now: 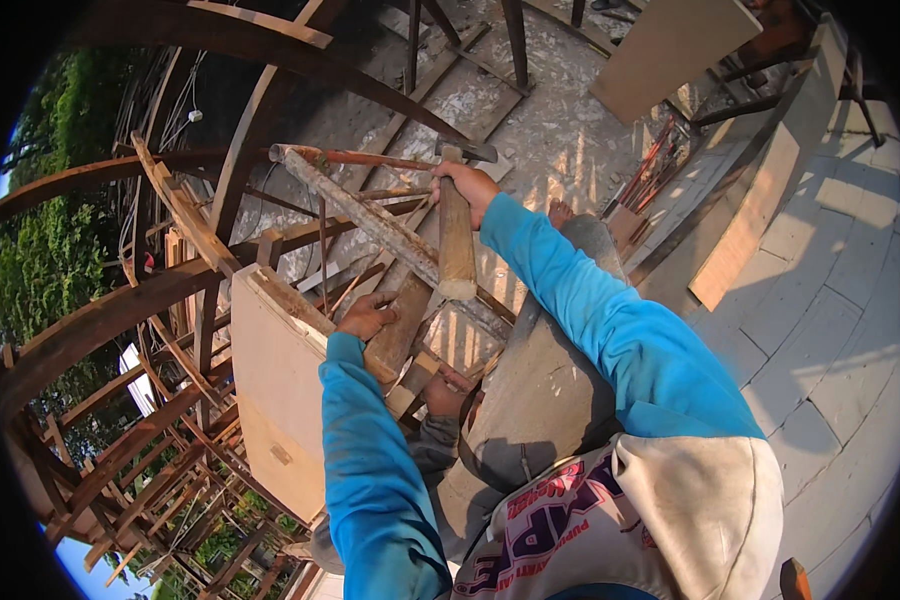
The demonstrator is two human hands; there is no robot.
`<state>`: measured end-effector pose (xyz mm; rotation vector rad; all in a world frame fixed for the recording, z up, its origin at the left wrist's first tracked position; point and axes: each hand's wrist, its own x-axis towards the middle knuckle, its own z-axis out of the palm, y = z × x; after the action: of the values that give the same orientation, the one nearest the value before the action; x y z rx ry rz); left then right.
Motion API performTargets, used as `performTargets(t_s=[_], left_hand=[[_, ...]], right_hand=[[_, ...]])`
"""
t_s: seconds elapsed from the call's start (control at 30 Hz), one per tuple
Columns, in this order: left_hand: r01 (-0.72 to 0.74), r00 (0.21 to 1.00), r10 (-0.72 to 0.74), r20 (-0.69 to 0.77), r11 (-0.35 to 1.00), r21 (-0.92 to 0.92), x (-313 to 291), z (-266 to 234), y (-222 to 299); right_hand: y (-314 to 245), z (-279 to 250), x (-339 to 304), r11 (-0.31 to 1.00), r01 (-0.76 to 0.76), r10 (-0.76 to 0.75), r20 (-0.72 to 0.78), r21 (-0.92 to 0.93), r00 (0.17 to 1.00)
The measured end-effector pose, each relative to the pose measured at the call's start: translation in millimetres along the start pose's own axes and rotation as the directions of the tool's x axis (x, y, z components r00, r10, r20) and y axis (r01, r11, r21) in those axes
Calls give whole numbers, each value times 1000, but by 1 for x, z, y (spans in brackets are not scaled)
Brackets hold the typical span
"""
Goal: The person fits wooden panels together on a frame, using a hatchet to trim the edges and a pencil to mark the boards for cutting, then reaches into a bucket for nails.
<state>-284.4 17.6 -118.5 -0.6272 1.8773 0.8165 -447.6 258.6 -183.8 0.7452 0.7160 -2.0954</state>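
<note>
In my right hand (467, 190) is a hammer (457, 245), gripped high on its thick wooden handle, close to the dark metal head. The handle's butt end points back toward me. My left hand (367, 318) is closed on the upper end of a short wooden block (400, 325), fingers curled over its edge. A smaller piece of wood (412, 385) lies just below the block. Beside it a bare hand or foot at the end of a grey cloth cuff (445, 398) shows partly; I cannot tell which it is.
A pale curved panel (275, 390) stands left of my left arm. A worn, paint-spotted beam (355, 215) slants across ahead. Curved dark timbers (120, 290) rise at left, with greenery beyond. Long boards (745, 220) and grey planking (810, 370) lie at right.
</note>
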Motion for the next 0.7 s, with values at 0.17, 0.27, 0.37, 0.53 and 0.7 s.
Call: performTargets(t_s=[0.17, 0.27, 0.37, 0.53, 0.7], left_hand=[[34, 996, -1, -85, 917, 398, 35, -2, 5], [6, 980, 87, -177, 885, 466, 32, 3, 4], [-18, 919, 180, -352, 909, 417, 7, 12, 12], [-89, 644, 503, -577, 798, 596, -42, 28, 13], [-8, 279, 493, -824, 860, 511, -78, 14, 13]], right_hand=[[-7, -3, 3, 998, 5, -2, -66, 56, 998], [-11, -5, 1, 998, -2, 7, -66, 61, 998], [-9, -2, 3, 999, -7, 10, -69, 51, 998], [-7, -3, 7, 998, -1, 8, -112, 67, 994], [-8, -3, 4, 995, 17, -6, -116, 95, 993]])
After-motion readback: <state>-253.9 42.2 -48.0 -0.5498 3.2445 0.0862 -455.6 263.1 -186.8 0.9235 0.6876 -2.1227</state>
